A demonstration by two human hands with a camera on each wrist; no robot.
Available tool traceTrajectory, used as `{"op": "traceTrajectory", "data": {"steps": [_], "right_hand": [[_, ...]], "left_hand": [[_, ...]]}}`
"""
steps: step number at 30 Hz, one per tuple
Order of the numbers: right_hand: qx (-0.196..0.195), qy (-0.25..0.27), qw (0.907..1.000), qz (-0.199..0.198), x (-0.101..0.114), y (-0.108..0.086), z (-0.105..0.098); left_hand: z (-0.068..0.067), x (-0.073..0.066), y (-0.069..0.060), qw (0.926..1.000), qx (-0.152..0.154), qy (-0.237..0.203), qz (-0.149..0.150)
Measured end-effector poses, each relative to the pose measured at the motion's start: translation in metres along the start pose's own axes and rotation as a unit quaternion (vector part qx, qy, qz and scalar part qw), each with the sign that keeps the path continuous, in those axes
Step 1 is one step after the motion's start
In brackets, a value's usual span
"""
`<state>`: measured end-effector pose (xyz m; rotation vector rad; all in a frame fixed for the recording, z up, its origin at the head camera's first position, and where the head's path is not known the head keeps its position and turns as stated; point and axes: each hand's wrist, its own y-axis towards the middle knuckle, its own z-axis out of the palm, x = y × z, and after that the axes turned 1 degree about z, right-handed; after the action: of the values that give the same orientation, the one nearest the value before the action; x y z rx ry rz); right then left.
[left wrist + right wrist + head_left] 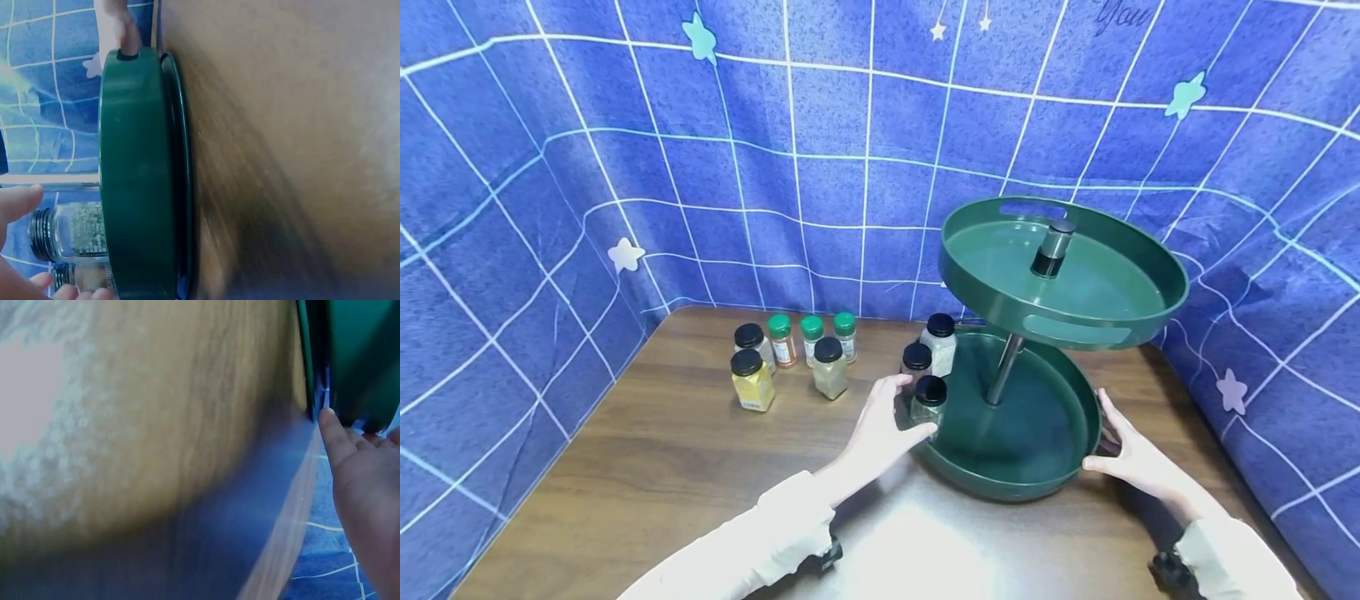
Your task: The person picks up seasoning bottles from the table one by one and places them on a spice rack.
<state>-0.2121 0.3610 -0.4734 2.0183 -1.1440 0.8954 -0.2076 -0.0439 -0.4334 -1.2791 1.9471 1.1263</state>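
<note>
Your L hand makes a wide C round the front jar, thumb well apart from fingers; can't tell if it touches. That jar stands upright inside the L edge of the lower tray, w/ a brown jar and white jar behind. R hand is at its R rim, fingers spread, prob. to steady it. Upper tray overhangs, so lifting R looks tight; more room twd table front edge. Six other jars sit nr table's back L.
</note>
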Motion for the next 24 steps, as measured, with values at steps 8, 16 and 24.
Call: {"op": "traceTrajectory", "data": {"steps": [8,16,24], "right_hand": [[-0.001,-0.021,0.9993,0.032,0.004,-0.001,0.000],[0.000,-0.022,0.9991,0.037,0.005,-0.003,0.000],[-0.005,-0.029,0.9991,0.030,0.002,-0.002,0.000]], "left_hand": [[-0.006,0.002,-0.015,0.9988,0.037,0.020,-0.025],[-0.004,0.006,-0.026,0.9865,0.124,0.002,-0.107],[0.002,0.007,-0.034,0.9727,0.163,-0.048,-0.158]]}}
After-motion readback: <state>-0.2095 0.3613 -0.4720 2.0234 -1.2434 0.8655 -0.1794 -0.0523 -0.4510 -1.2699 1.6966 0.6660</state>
